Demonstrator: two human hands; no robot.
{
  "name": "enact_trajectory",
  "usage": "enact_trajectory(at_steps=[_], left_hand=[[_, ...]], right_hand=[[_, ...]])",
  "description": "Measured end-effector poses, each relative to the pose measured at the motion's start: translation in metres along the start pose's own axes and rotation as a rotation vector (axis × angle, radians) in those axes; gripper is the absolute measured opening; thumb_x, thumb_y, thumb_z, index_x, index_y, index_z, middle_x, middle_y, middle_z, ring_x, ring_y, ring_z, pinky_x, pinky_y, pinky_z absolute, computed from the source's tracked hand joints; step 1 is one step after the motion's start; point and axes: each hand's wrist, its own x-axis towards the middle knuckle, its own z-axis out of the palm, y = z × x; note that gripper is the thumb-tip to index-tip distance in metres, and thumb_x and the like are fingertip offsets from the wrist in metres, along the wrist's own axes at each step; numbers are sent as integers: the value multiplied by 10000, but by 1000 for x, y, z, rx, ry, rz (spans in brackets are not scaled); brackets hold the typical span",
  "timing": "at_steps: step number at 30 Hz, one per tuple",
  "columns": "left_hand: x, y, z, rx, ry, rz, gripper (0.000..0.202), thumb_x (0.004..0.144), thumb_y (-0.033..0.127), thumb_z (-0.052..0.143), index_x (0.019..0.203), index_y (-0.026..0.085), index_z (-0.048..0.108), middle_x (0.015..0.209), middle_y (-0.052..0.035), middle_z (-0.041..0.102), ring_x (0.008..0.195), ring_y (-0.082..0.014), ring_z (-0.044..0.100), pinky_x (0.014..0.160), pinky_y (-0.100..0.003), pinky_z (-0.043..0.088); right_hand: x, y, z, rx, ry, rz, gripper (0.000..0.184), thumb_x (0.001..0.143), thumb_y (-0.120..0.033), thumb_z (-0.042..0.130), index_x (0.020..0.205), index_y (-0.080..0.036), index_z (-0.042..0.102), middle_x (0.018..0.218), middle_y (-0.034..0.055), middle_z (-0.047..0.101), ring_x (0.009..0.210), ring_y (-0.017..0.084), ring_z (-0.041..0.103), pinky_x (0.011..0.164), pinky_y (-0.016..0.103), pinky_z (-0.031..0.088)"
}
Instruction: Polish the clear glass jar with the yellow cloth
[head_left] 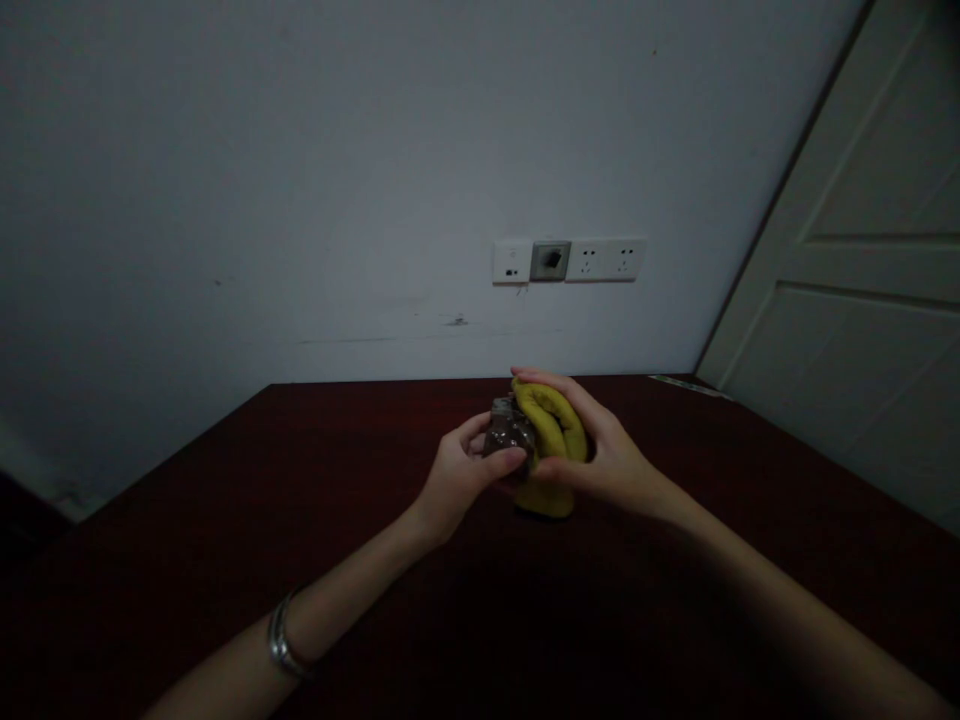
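My left hand (469, 470) is closed round a small clear glass jar (508, 428), its thumb across the near side. The jar's neck points up, and its contents cannot be made out in the dim light. My right hand (600, 445) grips a folded yellow cloth (551, 415) between thumb and fingers. That cloth touches the jar's right side, and part of it hangs down below my right thumb. Both hands are close together above the dark red table.
The dark red table (337, 480) runs back to a pale wall (337, 180). Sockets (607, 260) are set in the wall behind my hands. A white panelled door (862, 300) stands at the right. A thin flat strip (690, 385) lies near the table's back right corner.
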Motion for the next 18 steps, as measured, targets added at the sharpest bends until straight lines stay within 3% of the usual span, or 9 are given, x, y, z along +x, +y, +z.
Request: enact_trajectory(at_steps=[3,8,18], left_hand=[[-1,4,0,-20,6,-37,464,681,398,750,1033,133,603,926,-72,657,781,-176,628,597,-255,534],[0,5,0,-7,16,-69,379,739,410,701,983,130,623,914,-69,651,767,-151,619,597,-226,525],[4,6,0,99,5,-139,442,692,459,709,982,139,611,930,-76,650,781,-163,616,597,-246,517]], right_hand=[[0,2,3,-160,-11,-114,893,630,-396,801,1372,-256,324,1448,123,336,1348,291,333,1104,484,315],[-2,4,9,-334,-26,-270,874,693,-342,762,1398,-215,262,1462,174,254,1377,294,274,1104,478,320],[-4,13,16,-311,62,-228,810,694,-327,754,1370,-239,317,1404,155,346,1332,294,353,1072,512,358]])
